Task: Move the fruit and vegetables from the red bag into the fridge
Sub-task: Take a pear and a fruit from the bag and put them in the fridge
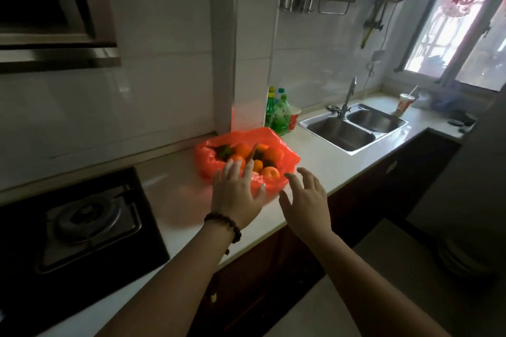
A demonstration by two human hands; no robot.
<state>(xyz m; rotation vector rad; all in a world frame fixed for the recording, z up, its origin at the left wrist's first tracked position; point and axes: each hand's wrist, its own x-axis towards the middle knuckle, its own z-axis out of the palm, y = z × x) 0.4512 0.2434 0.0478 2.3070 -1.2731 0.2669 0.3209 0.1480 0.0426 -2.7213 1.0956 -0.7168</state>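
Observation:
A red plastic bag (210,156) lies open on the white counter (180,200), against the tiled wall. Inside it I see several oranges (271,173) and some darker green and brown produce (224,152). My left hand (236,194), with a bead bracelet on the wrist, hovers over the bag's near edge with fingers spread and straight, holding nothing. My right hand (306,200) is just right of the bag, near the counter's front edge, fingers spread and empty. No fridge is in view.
A black gas hob (82,221) sits left of the bag. Green bottles (279,115) and a paper cup (294,117) stand behind it. A double steel sink (353,126) with a tap lies to the right. A cup with a straw (404,103) stands by the window.

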